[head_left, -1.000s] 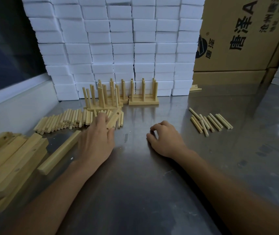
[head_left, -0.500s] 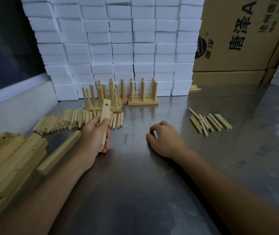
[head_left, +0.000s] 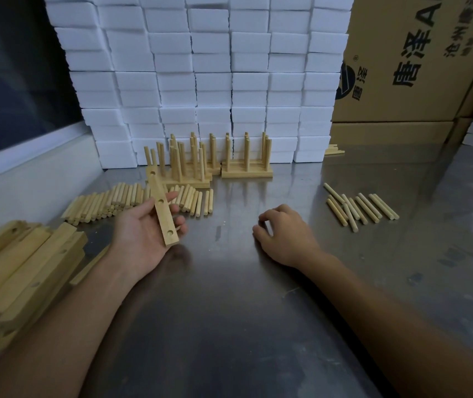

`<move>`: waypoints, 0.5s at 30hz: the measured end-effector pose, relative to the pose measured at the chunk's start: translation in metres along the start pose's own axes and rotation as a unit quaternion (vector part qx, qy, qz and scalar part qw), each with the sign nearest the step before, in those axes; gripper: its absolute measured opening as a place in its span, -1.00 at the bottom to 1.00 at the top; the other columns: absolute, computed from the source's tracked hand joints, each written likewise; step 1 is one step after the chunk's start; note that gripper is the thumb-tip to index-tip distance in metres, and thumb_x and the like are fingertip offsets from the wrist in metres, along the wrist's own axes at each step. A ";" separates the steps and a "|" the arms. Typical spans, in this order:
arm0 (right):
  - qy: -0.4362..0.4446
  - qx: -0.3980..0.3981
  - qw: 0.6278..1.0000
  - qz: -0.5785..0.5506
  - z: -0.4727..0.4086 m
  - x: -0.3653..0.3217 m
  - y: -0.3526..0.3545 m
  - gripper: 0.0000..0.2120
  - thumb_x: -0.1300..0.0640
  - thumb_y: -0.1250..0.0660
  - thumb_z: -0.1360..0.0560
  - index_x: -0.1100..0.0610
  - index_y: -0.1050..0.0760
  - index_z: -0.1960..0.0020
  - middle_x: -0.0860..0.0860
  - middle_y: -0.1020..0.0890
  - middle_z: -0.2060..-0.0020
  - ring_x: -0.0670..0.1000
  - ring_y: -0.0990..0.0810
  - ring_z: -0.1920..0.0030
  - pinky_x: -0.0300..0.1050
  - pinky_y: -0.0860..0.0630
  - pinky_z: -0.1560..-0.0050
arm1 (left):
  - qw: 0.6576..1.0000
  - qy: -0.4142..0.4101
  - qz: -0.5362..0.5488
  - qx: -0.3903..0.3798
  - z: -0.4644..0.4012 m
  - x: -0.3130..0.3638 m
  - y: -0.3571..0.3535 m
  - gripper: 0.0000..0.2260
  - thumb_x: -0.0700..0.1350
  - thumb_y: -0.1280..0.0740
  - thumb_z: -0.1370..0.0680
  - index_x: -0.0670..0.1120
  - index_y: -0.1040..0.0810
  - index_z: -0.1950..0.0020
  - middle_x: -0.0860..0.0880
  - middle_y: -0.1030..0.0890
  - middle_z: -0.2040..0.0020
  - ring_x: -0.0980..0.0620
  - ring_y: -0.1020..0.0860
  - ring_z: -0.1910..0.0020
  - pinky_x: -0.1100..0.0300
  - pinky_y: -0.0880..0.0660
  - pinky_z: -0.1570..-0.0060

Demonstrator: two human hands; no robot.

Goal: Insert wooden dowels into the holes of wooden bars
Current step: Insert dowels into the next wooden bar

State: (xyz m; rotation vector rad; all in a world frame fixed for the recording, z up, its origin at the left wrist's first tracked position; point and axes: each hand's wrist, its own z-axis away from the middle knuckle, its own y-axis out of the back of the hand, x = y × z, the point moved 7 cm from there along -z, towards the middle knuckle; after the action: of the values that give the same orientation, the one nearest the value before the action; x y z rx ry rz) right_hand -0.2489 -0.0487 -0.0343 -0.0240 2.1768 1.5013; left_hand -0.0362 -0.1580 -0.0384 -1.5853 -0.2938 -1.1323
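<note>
- The left hand (head_left: 146, 234) is palm-up, fingers loosely curled around a pale wooden bar with three round holes (head_left: 163, 209), lifted off the grey metal tabletop (head_left: 229, 311).
- The right hand (head_left: 285, 237) rests on the tabletop, fingers curled under, holding nothing.
- A row of loose light wooden dowels (head_left: 120, 201) lies just beyond the left hand; a smaller group of dowels (head_left: 359, 209) lies right of the right hand.
- Finished bars with upright dowels (head_left: 246, 165) stand before stacked white foam blocks (head_left: 201, 76).
- Bare wooden bars (head_left: 19, 268) are piled at the left.
</note>
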 end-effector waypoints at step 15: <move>-0.018 -0.022 1.000 0.010 -0.002 -0.002 0.004 -0.65 -0.07 -0.26 -0.58 0.08 -0.53 -0.27 0.07 -0.48 -0.20 0.08 -0.47 -0.20 -0.04 -0.44 -0.20 | 0.997 -0.002 -0.046 -0.064 -0.003 -0.003 -0.008 -0.72 -0.09 -0.10 -0.59 -0.22 -0.51 -0.09 -0.07 -0.44 0.37 0.04 -0.31 0.50 0.19 -0.28 0.51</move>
State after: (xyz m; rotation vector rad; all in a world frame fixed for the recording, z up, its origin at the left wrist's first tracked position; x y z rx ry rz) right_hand -0.2492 -0.0498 -0.0296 0.0102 2.1202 1.5496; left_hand -0.0450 -0.1569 -0.0362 -1.7021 -0.3039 -1.2395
